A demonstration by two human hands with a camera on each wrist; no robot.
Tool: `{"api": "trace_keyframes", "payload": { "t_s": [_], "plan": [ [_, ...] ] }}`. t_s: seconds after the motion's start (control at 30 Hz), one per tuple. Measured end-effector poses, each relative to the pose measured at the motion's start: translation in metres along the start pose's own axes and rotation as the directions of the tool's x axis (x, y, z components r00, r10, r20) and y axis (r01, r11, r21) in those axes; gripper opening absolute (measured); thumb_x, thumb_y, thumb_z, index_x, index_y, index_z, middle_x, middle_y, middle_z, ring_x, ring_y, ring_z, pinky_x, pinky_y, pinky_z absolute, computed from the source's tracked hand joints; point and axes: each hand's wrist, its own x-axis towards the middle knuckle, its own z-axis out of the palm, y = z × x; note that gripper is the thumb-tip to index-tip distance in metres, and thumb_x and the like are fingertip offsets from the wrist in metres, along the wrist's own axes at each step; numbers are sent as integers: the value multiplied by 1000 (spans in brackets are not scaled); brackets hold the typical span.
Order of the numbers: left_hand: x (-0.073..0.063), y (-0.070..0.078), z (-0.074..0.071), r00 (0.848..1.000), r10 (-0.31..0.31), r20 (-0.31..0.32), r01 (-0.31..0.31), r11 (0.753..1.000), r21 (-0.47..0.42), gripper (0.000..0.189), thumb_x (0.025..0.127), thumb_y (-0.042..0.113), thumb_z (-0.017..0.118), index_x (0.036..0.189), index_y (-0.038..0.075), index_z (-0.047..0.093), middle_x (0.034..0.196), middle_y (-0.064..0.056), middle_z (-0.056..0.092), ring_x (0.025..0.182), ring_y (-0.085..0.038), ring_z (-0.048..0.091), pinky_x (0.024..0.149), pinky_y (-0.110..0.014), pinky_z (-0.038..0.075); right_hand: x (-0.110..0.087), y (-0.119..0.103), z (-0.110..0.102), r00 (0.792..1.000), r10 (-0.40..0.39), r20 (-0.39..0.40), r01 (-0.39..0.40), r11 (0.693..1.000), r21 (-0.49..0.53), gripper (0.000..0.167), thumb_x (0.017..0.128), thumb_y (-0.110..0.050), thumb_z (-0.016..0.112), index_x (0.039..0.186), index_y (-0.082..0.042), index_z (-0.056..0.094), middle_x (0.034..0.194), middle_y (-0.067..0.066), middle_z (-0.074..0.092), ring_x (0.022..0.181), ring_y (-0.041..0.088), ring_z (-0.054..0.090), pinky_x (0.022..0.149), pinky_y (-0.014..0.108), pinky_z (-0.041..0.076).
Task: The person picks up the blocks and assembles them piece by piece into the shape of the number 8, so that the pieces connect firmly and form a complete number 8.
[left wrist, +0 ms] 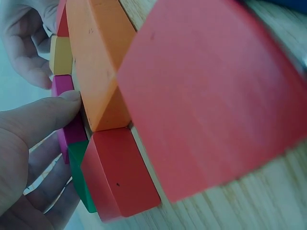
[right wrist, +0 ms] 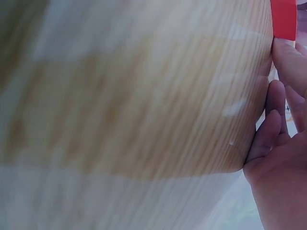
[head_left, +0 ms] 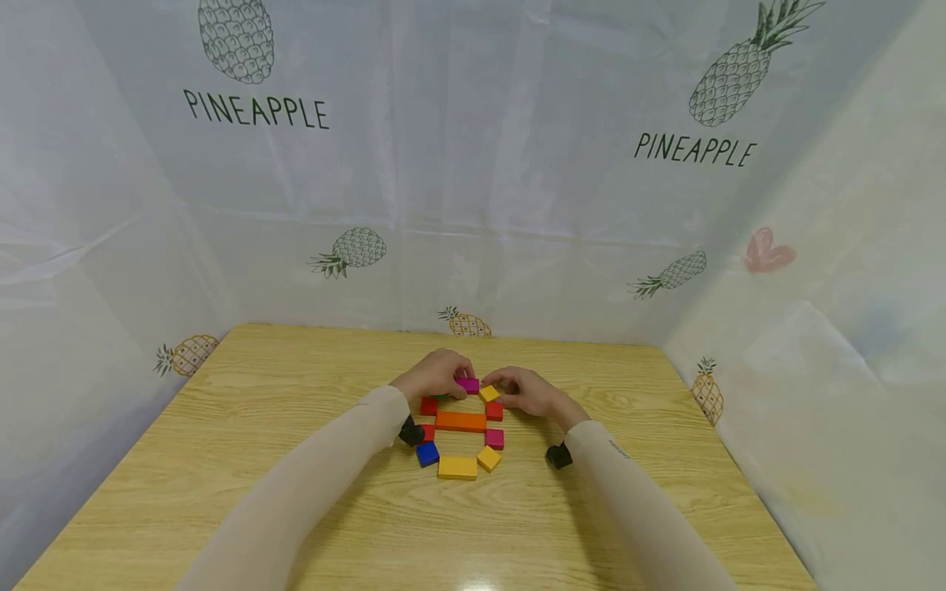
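My left hand (head_left: 438,375) pinches a magenta block (head_left: 469,385) at the far side of a ring of coloured blocks. In the left wrist view the thumb (left wrist: 57,112) presses its near side, with the other fingers behind it. A green block (left wrist: 82,175) is next to it, partly covered by the hand in the head view. My right hand (head_left: 526,389) holds a tilted yellow block (head_left: 489,394) between forefinger and thumb, close to the magenta one. Just below the yellow block lies a red block (head_left: 494,411). Across the ring's middle runs a long orange block (head_left: 461,422).
The ring's near part has a magenta block (head_left: 494,439), a tilted yellow block (head_left: 489,458), a wide yellow block (head_left: 457,468) and a blue block (head_left: 427,454). Red blocks (head_left: 429,406) line the left side. A pineapple-print sheet (head_left: 473,180) hangs behind the wooden table (head_left: 332,525).
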Motion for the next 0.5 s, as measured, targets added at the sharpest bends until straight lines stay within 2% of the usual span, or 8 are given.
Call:
{"api": "trace_keyframes", "payload": {
  "t_s": [0.13,0.33,0.5],
  "plan": [
    [0,-3,1,1000,-5,4,5,1000,-2,28,89,19,88,115,17,76,110,-2,75,99,-19,67,91,-37,58,0,1,0,1000,0,-3,0,1000,-18,42,103,-5,68,145,-11,64,134,10,66,90,16,60,90,35,53],
    [-3,-8,-1,1000,-1,10,1,999,-42,42,90,21,88,129,16,73,120,-3,74,110,-21,68,97,-40,57,-4,2,-3,1000,10,5,-10,1000,-9,43,103,-6,70,145,-9,63,137,11,67,110,23,66,102,46,54],
    [-12,-10,-10,1000,19,0,-19,1000,12,47,93,26,86,136,16,70,127,-2,72,116,-22,67,101,-43,55,-10,0,-13,999,47,12,-46,998,-42,43,104,-7,68,147,-8,62,140,13,66,122,32,65,108,53,50]
  ]
}}
